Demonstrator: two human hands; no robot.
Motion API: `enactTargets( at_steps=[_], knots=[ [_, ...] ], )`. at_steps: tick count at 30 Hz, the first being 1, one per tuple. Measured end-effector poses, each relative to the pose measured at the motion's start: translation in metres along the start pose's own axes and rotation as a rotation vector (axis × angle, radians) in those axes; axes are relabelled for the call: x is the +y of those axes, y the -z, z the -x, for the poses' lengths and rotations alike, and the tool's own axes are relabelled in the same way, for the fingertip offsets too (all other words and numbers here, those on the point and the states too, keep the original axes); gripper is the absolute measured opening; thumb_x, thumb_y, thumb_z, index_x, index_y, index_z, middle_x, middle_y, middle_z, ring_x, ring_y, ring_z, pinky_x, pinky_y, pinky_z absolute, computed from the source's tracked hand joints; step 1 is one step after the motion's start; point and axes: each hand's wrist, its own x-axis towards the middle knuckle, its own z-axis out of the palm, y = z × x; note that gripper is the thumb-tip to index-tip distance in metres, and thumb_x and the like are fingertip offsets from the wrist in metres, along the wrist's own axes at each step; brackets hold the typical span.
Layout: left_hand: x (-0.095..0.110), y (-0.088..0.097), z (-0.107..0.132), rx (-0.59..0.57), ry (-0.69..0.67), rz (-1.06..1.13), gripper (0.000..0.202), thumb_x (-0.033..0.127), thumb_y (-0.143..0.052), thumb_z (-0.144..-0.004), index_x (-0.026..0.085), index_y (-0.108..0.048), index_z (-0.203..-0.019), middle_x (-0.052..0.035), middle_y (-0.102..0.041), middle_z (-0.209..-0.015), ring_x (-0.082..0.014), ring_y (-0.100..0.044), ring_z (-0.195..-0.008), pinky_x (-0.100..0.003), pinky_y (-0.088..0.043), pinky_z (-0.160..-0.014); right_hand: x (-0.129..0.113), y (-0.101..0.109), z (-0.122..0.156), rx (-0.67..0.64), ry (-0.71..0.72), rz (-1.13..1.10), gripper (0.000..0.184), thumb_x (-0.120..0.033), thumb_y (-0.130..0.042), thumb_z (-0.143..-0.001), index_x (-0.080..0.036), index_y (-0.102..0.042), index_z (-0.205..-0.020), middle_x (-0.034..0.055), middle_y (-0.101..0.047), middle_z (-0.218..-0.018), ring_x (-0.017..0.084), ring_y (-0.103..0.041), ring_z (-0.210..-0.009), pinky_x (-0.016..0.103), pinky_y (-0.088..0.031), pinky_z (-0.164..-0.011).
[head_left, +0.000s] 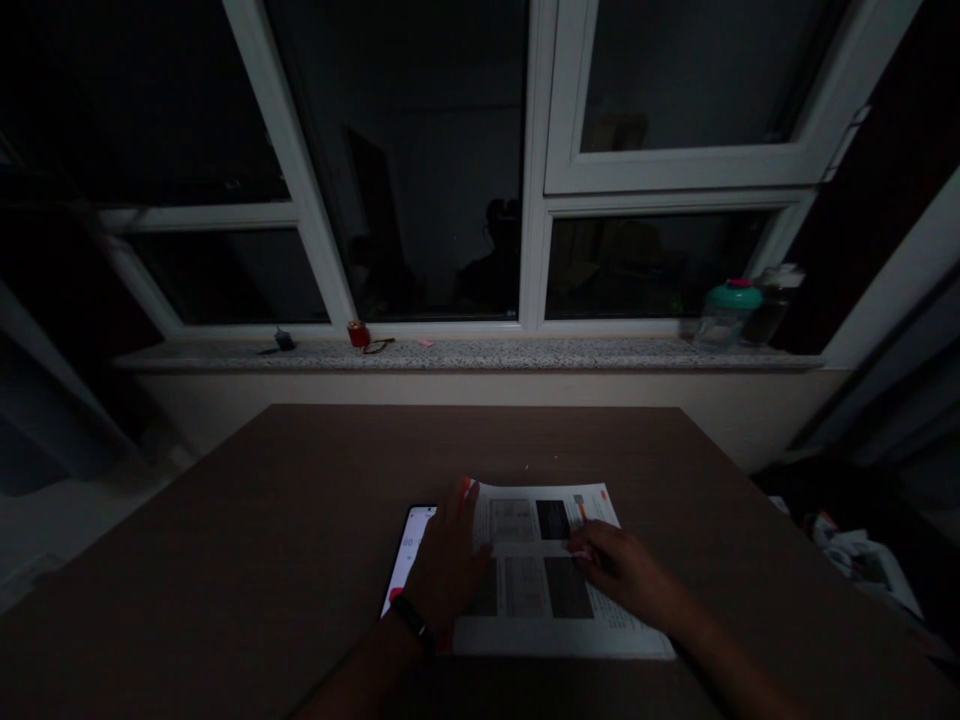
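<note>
A printed booklet [555,634] with pictures and text lies on the brown table in front of me. My left hand [448,560] rests flat on its left edge, fingers stretched out, with a dark band around the wrist. On the right half of the page is my right hand [619,570], its fingers curled and pinched together. Something small and pale may be between those fingertips, but it is too dim to make out. A lit phone [409,548] lies left of the booklet, partly covered by my left hand and forearm.
The dark brown table [322,470] reaches toward a stone windowsill [480,353]. On the sill stand a small red jar [358,334], a small dark item [283,340] and a teal-lidded bottle [726,315]. White crumpled items [862,560] lie beyond the table's right edge.
</note>
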Motion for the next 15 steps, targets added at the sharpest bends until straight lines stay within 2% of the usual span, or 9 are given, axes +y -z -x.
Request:
enactTargets(
  at_steps=[3,8,13,15],
  knots=[
    [0.006,0.002,-0.001,0.044,-0.037,0.076,0.072,0.019,-0.05,-0.089,0.017,-0.016,-0.152,-0.0148,-0.021,-0.157,-0.0295,-0.02,-0.144,-0.049,-0.027,-0.114,-0.001,0.0,0.0,-0.002,-0.002,0.009,0.013,-0.02,-0.052,-0.09,-0.022,-0.061,-0.098,0.0032,-0.065,-0.091,0.017,-0.062,-0.077,0.027,-0.047,-0.069],
    [0.016,0.008,0.0,0.044,-0.079,0.158,0.072,0.014,-0.051,-0.087,0.023,-0.021,-0.151,-0.009,-0.02,-0.158,-0.0307,-0.018,-0.144,-0.052,-0.03,-0.112,0.0,-0.001,-0.001,-0.001,0.015,0.005,0.013,-0.019,-0.052,-0.09,-0.022,-0.061,-0.098,0.004,-0.065,-0.094,0.017,-0.062,-0.08,0.028,-0.048,-0.072],
    [0.021,0.013,-0.001,-0.001,-0.185,0.166,0.068,0.007,-0.054,-0.082,0.026,-0.034,-0.145,-0.0048,-0.035,-0.152,-0.027,-0.03,-0.139,-0.052,-0.031,-0.113,-0.001,-0.001,-0.003,0.012,0.057,-0.014,0.013,-0.021,-0.049,-0.092,-0.021,-0.062,-0.096,0.0054,-0.065,-0.096,0.018,-0.062,-0.082,0.029,-0.048,-0.073],
    [0.023,0.014,-0.001,-0.033,-0.231,0.163,0.07,0.004,-0.055,-0.08,0.027,-0.037,-0.143,-0.0038,-0.038,-0.15,-0.0257,-0.031,-0.138,-0.051,-0.031,-0.113,-0.003,-0.001,-0.003,0.021,0.084,-0.021,0.013,-0.021,-0.049,-0.093,-0.021,-0.062,-0.095,0.0061,-0.066,-0.098,0.018,-0.063,-0.085,0.029,-0.049,-0.075]
  ],
)
